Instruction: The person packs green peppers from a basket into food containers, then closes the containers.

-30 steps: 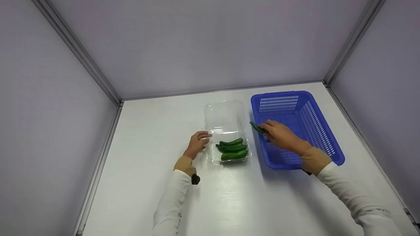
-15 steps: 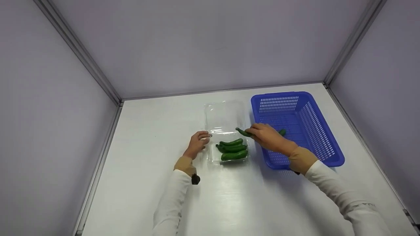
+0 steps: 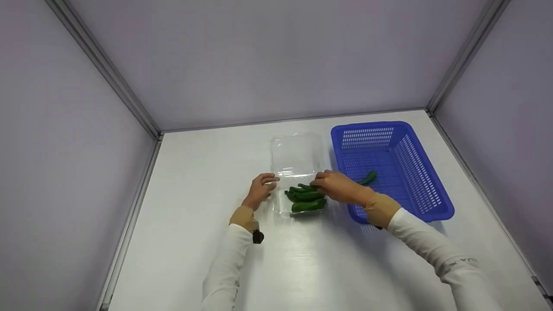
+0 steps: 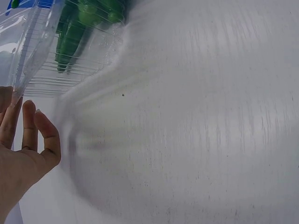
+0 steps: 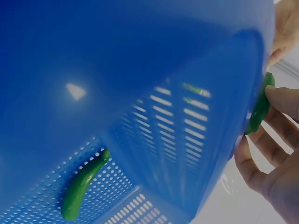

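Note:
A clear plastic clamshell box (image 3: 280, 207) lies opened on the table, its lid (image 3: 296, 153) folded back on the far side. Several green peppers (image 3: 307, 205) lie side by side in its near half. My left hand (image 3: 259, 191) pinches the box's left edge near the hinge; in the left wrist view its fingertips (image 4: 16, 107) meet at the plastic rim. Over the box's right side, my right hand (image 3: 338, 185) holds another green pepper (image 5: 260, 107) between thumb and fingers. From the head, that pepper is mostly covered by the hand.
A blue perforated basket (image 3: 432, 181) stands right of the box, with one green pepper (image 5: 84, 186) on its floor. My right forearm crosses the basket's near left corner. Grey wall panels (image 3: 289, 65) border the white table (image 3: 207, 172) at the back and sides.
My right hand has carried a pepper leftward out of the basket to just above the peppers in the box. A pepper in the basket came into view. The left hand has stayed put.

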`<action>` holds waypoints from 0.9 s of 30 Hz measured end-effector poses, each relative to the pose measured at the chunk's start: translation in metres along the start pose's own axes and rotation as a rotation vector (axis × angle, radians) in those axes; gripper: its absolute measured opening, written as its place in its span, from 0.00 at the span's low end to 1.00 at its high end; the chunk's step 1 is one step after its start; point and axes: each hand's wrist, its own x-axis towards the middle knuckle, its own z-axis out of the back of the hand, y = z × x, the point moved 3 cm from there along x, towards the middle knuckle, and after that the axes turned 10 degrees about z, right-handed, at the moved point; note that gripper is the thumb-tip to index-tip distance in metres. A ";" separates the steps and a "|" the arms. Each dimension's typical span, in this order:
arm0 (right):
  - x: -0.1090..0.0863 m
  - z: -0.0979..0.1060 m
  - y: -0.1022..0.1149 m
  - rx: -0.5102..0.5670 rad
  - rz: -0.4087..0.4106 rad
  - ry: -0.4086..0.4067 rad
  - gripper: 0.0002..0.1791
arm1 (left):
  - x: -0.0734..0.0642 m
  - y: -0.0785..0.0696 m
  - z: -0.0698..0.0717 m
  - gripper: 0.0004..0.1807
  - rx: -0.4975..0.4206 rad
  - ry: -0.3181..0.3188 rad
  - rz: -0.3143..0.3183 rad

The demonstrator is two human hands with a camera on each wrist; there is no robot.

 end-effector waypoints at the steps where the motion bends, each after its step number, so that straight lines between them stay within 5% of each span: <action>1: 0.001 -0.001 0.001 0.008 -0.003 0.009 0.12 | -0.003 -0.004 0.000 0.21 -0.001 0.011 0.000; 17: -0.002 -0.006 0.002 0.056 -0.059 0.073 0.16 | -0.002 -0.001 0.000 0.21 0.002 -0.010 0.012; 27: -0.018 0.006 -0.002 -0.057 -0.030 0.000 0.17 | -0.002 -0.001 -0.001 0.21 -0.002 -0.006 0.001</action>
